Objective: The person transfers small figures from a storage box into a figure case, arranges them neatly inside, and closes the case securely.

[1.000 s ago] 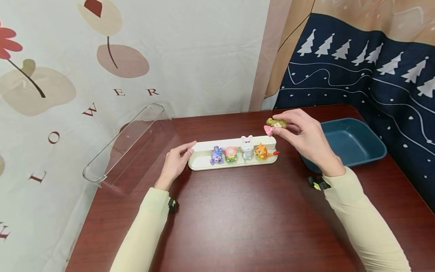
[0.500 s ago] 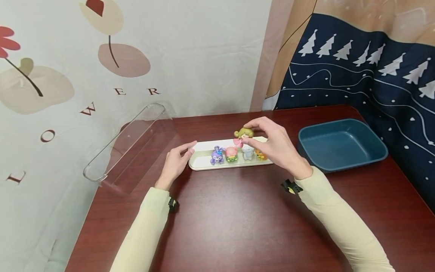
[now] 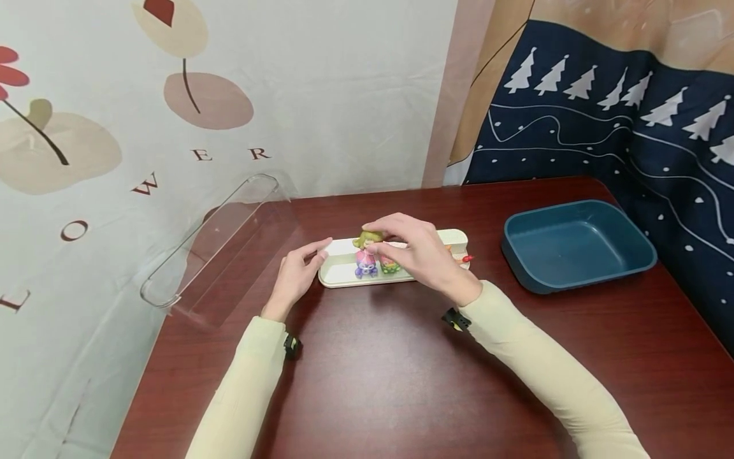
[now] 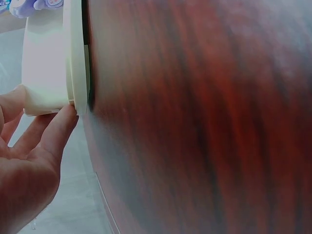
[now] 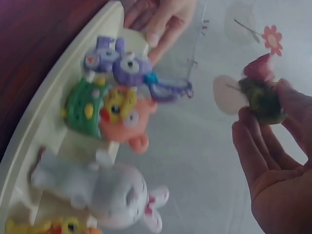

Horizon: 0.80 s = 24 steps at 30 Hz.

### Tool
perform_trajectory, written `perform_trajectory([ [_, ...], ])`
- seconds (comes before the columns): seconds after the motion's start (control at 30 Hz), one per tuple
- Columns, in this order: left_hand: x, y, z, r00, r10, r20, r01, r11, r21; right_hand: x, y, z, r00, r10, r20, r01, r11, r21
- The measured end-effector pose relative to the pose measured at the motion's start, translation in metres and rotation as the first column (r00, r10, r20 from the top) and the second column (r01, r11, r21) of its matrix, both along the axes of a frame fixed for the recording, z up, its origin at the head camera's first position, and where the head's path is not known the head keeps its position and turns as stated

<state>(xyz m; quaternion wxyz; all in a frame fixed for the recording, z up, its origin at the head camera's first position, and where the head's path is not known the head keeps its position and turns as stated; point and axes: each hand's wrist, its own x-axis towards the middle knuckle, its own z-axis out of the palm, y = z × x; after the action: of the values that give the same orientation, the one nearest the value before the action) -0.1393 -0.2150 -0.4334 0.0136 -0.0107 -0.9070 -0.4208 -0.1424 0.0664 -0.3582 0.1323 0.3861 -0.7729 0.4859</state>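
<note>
My left hand (image 3: 294, 277) grips the left end of a cream tray (image 3: 339, 276), with thumb and fingertips at its edge in the left wrist view. My right hand (image 3: 423, 256) pinches a small girl figurine (image 3: 369, 238) with green hair and a pink dress. It is held above the tray's left part, overlapping a purple rabbit figurine (image 3: 366, 271) in the head view. The right wrist view shows more figurines standing in the tray: a pink bear in green (image 5: 129, 122), a white rabbit (image 5: 117, 192) and part of an orange one (image 5: 53, 226).
A clear plastic cover (image 3: 220, 239) leans at the left, by the curtain. A dark blue basin (image 3: 579, 245) stands at the right of the brown table (image 3: 367, 382). Printed cloths hang along the table's back and right sides.
My right hand has carried the girl figurine leftward from beside the blue basin, across the row of figurines to above the purple rabbit. My left hand has stayed at the tray's end.
</note>
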Motion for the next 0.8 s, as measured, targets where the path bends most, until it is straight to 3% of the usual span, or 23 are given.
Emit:
perform_trajectory([
  [0.37,-0.002,-0.001,0.002,1.0,-0.016,-0.018,0.016,1.0,-0.014,0.003,-0.039,-0.007,0.986,-0.01,-0.168,0.049,0.972,0.228],
  [0.6,-0.002,-0.002,0.002,0.999,-0.029,-0.022,0.029,0.999,-0.025,0.001,-0.057,-0.015,0.951,-0.008,-0.308,0.144,0.895,0.422],
  [0.8,-0.002,-0.002,0.003,0.999,-0.034,-0.032,0.033,0.999,-0.027,0.0,-0.068,-0.024,0.906,0.019,-0.423,0.211,0.846,0.49],
])
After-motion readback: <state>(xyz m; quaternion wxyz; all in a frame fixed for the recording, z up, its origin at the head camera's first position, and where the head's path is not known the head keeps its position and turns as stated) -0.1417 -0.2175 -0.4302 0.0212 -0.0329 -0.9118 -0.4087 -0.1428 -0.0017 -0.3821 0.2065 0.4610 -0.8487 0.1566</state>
